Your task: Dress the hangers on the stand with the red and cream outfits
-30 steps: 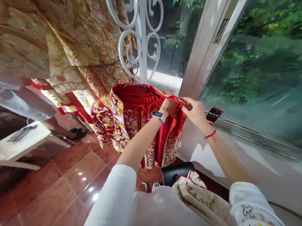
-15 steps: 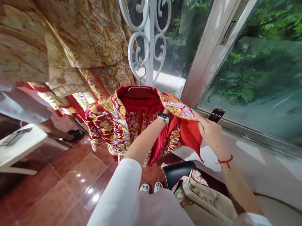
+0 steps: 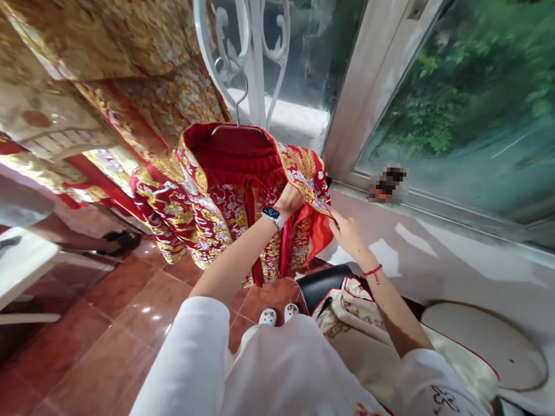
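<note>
A red jacket (image 3: 203, 223) with gold and silver embroidery hangs on a metal hanger (image 3: 240, 105), its front parted. Inside it shows a red garment with drawstrings (image 3: 248, 191). My left hand (image 3: 291, 200), with a watch on the wrist, reaches across the opening and is closed on the jacket's right-side front edge; its fingertips are partly hidden behind the cloth. Farther down that same edge, my right hand (image 3: 347, 234) pinches the border, with a red cord on its wrist. Plain red lining (image 3: 320, 234) shows beneath the turned edge.
A white scrollwork stand (image 3: 254, 53) rises behind the hanger. Large gold garments (image 3: 142, 36) hang at left. A white stool (image 3: 21, 270) and a person's leg (image 3: 74, 227) are at left. A beige bag (image 3: 345, 333) lies by a black object (image 3: 324, 287) near the window wall.
The view has shifted, so the jacket sits farther left and nearer. My right hand has drawn in toward my left, and the widely spread red lining has folded back closer to the jacket.
</note>
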`<move>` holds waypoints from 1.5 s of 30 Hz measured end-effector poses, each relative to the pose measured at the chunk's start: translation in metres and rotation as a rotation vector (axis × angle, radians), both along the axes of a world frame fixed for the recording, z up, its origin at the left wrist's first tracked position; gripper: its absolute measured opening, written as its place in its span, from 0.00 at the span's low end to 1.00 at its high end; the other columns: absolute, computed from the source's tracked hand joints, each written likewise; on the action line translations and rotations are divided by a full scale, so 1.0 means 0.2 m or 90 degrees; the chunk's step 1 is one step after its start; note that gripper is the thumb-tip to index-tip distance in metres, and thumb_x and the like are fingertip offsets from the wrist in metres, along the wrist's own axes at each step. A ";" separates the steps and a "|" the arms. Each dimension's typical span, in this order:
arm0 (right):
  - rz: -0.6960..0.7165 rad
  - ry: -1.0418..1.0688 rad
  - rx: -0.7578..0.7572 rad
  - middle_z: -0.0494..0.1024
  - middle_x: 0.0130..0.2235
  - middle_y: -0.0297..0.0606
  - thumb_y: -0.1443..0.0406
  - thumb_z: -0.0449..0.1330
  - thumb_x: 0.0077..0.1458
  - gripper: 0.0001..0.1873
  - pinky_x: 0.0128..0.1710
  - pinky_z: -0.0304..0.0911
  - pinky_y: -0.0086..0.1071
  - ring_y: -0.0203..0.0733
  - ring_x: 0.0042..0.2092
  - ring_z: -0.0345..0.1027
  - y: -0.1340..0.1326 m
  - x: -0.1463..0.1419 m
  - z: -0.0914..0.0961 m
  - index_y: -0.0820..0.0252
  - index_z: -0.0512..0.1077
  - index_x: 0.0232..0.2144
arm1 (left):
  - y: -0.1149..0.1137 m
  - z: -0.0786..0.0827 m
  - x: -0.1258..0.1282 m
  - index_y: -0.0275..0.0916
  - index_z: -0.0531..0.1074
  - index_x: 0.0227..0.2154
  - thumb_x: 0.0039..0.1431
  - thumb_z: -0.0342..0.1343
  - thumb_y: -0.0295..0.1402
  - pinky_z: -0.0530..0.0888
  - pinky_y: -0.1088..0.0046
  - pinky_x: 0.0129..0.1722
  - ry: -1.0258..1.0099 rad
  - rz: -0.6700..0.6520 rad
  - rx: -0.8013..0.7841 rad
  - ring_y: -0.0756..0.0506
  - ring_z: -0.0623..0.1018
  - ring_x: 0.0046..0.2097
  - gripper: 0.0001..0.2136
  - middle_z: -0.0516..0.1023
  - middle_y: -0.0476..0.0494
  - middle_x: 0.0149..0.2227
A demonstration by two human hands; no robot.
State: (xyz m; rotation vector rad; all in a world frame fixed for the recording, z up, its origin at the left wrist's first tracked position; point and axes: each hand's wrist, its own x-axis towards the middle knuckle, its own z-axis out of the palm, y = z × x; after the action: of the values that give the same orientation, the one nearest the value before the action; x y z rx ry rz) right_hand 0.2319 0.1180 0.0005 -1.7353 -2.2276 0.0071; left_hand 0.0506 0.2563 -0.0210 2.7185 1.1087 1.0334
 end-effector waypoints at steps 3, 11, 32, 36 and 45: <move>0.007 0.050 0.003 0.83 0.36 0.42 0.68 0.47 0.66 0.27 0.32 0.60 0.30 0.44 0.33 0.75 -0.02 0.01 0.00 0.58 0.63 0.65 | -0.13 -0.03 -0.03 0.32 0.75 0.46 0.63 0.44 0.26 0.63 0.50 0.65 0.044 -0.025 -0.002 0.37 0.73 0.58 0.16 0.79 0.31 0.47; 0.031 0.143 -0.005 0.81 0.32 0.42 0.66 0.46 0.66 0.25 0.31 0.60 0.30 0.43 0.30 0.73 -0.01 -0.01 -0.07 0.62 0.66 0.62 | -0.63 -0.24 -0.18 0.37 0.62 0.61 0.61 0.48 0.24 0.65 0.51 0.63 -0.125 0.135 0.021 0.37 0.62 0.66 0.24 0.61 0.29 0.63; -0.008 0.258 0.145 0.76 0.25 0.45 0.62 0.43 0.64 0.29 0.27 0.63 0.35 0.48 0.25 0.70 -0.16 -0.49 0.04 0.75 0.64 0.61 | -0.93 -0.01 -0.49 0.38 0.51 0.69 0.56 0.49 0.23 0.63 0.61 0.67 -0.461 0.410 -0.070 0.40 0.64 0.68 0.36 0.64 0.36 0.67; 0.045 0.194 0.024 0.74 0.21 0.40 0.67 0.42 0.62 0.31 0.24 0.60 0.33 0.48 0.23 0.70 -0.17 -0.67 0.01 0.78 0.58 0.65 | -0.96 -0.03 -0.38 0.34 0.49 0.69 0.58 0.48 0.24 0.69 0.58 0.62 -0.432 0.403 -0.158 0.38 0.70 0.64 0.35 0.65 0.31 0.66; 0.072 0.150 0.036 0.76 0.23 0.43 0.67 0.43 0.63 0.32 0.28 0.64 0.35 0.50 0.26 0.72 -0.03 -0.60 0.03 0.75 0.54 0.67 | -0.92 -0.08 -0.29 0.33 0.45 0.70 0.58 0.49 0.26 0.77 0.62 0.50 -0.362 0.394 -0.191 0.38 0.80 0.51 0.37 0.70 0.28 0.62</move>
State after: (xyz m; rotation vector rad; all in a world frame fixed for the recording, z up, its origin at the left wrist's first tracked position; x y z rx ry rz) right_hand 0.1118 0.1121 0.0060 -1.4928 -2.1274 0.1643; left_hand -0.0081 0.0722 -0.0365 1.6988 1.8126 1.4238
